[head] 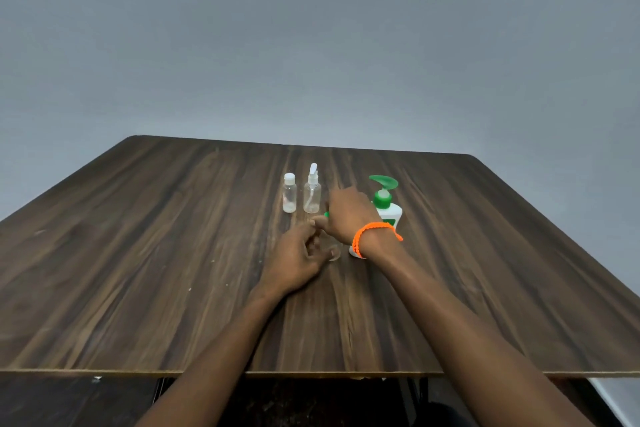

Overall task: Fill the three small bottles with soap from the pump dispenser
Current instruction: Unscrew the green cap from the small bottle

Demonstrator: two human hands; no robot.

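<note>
A: Both hands meet near the middle of the surface (pixel 138 253). The left hand (pixel 294 262) has its fingers curled round the lower part of a clear bottle (pixel 334 250), which stands between the two hands.

B: And the right hand (pixel 346 215)?

A: It sits over the top of that same bottle, back of the hand toward the camera. A bit of green (pixel 326 215) shows at its edge by the thumb, probably the cap. Whether the fingers pinch that cap I cannot tell; the hand hides them.

B: Anything on the wrist?

A: An orange band (pixel 375 236) on the right wrist.

B: Where are the other bottles?

A: Farther back, side by side and upright. The capped bottle (pixel 289 198) is on the left, clear with a white screw cap. Just beside it on the right stands the spray bottle (pixel 312 194), clear with a white spray head and a tube inside. Both look empty or close to it.

B: The dispenser?

A: The pump dispenser (pixel 386 204) stands upright just behind the right hand and wrist, white body, green pump head. Its base is partly hidden by the wrist.

B: And behind it all?

A: A plain grey wall (pixel 311 45).
</note>
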